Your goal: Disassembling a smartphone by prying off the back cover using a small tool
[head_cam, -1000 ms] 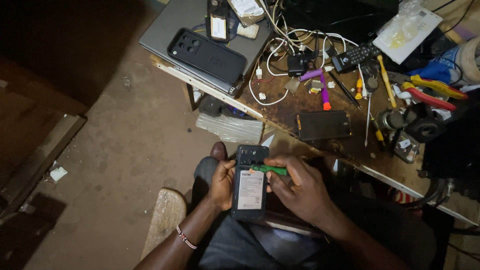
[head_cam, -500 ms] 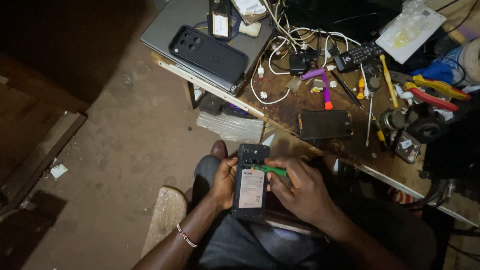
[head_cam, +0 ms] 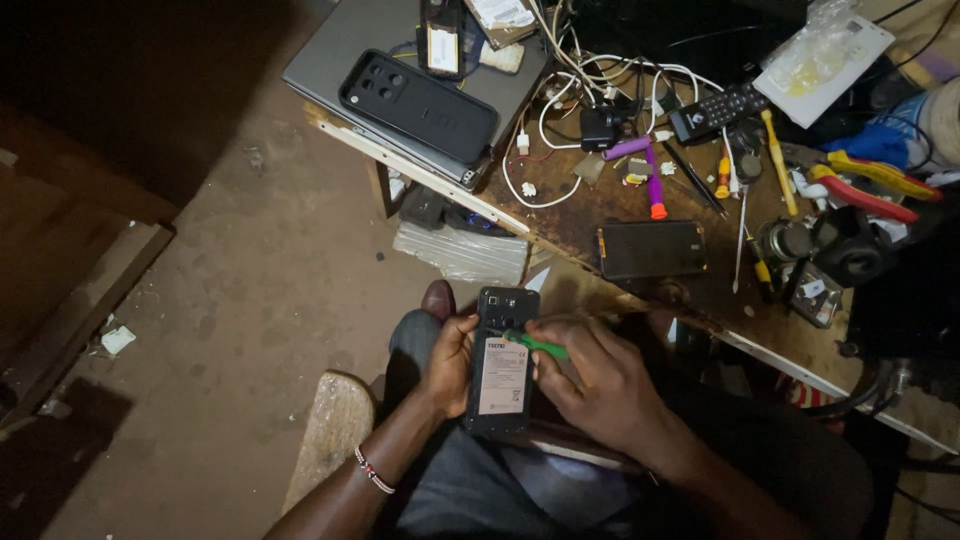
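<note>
My left hand (head_cam: 447, 362) grips the left edge of an opened phone (head_cam: 499, 362) resting over my lap, its back removed and a white-labelled battery showing. Across from it, my right hand (head_cam: 598, 385) pinches a thin green pry tool (head_cam: 537, 344) whose tip touches the phone's upper right part, just above the battery. A beaded bracelet (head_cam: 374, 470) is on my left wrist.
A cluttered wooden workbench (head_cam: 560, 225) stands ahead with a dark phone screen (head_cam: 652, 249), a black phone case (head_cam: 418, 106) on a grey laptop (head_cam: 350, 50), white cables (head_cam: 545, 125), purple tools (head_cam: 650, 175), screwdrivers and pliers (head_cam: 865, 185). Dirt floor lies left.
The hands and phone stay nearly still; the view has shifted slightly, with the green tool's tip working at the same spot.
</note>
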